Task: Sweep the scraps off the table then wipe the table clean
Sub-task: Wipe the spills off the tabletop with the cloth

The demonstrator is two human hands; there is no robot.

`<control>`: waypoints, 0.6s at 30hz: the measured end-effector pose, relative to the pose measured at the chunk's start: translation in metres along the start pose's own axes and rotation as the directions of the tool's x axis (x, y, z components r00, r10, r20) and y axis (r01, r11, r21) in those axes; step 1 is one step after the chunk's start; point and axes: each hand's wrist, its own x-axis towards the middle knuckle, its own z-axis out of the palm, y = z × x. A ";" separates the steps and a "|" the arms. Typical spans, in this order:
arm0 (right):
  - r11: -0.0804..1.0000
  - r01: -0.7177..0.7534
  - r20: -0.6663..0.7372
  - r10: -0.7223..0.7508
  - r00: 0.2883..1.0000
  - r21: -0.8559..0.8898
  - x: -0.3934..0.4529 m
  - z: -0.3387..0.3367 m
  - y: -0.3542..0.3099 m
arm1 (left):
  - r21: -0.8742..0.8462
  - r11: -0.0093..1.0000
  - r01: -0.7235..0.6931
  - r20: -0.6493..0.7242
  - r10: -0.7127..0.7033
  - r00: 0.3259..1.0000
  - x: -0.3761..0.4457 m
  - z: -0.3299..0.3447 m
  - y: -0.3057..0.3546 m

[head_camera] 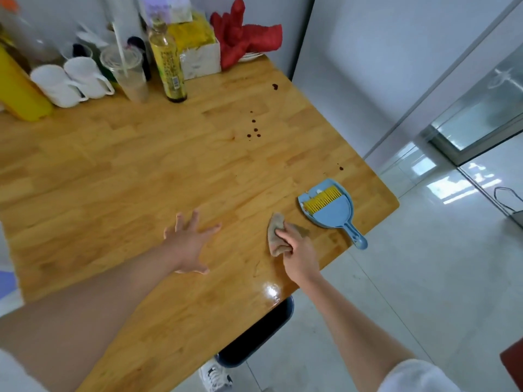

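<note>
My right hand [300, 250] grips a crumpled brownish rag [276, 236] and holds it against the wooden table [141, 179] near its right front edge. My left hand [188, 244] is spread flat with fingers apart over the table's middle front. A blue dustpan [335, 210] with a yellow-bristled brush [321, 200] lying in it sits just right of the rag. Dark drops [254, 130] stain the wood further back, with one larger spot [274, 86] near the far edge and another [341, 168] by the right edge.
Along the back stand two white mugs [73, 83], a plastic cup with a straw [127, 72], a yellow-labelled bottle [168, 63], a yellow container [19, 89], a white box [199, 59] and a red cloth [246, 38]. A dark chair seat [257, 335] sits under the front corner.
</note>
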 end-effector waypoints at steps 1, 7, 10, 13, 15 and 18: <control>0.997 0.070 0.086 -0.071 0.994 0.014 -0.010 0.007 -0.005 | -0.014 1.000 -0.003 0.003 0.003 1.000 -0.001 -0.001 0.001; 0.889 -0.133 0.191 0.053 0.980 0.437 -0.011 -0.045 -0.009 | -0.015 0.997 0.075 0.009 -0.075 0.997 -0.008 -0.011 0.012; 0.684 -0.133 0.032 0.158 0.987 0.718 0.020 -0.111 0.009 | -0.163 0.968 0.193 -0.068 -0.206 0.976 0.004 -0.024 0.038; 0.506 -0.206 -0.034 0.426 0.904 0.838 0.049 -0.156 0.041 | -0.567 0.806 0.169 -0.214 -0.343 0.915 0.021 -0.042 0.093; 0.443 -0.258 -0.008 0.514 0.858 0.858 0.061 -0.170 0.064 | -0.756 0.649 0.091 -0.178 -0.337 0.925 0.035 -0.051 0.139; 0.388 -0.316 0.037 0.581 0.813 0.866 0.071 -0.174 0.093 | -0.926 0.358 0.118 0.000 -0.312 0.950 0.059 -0.055 0.201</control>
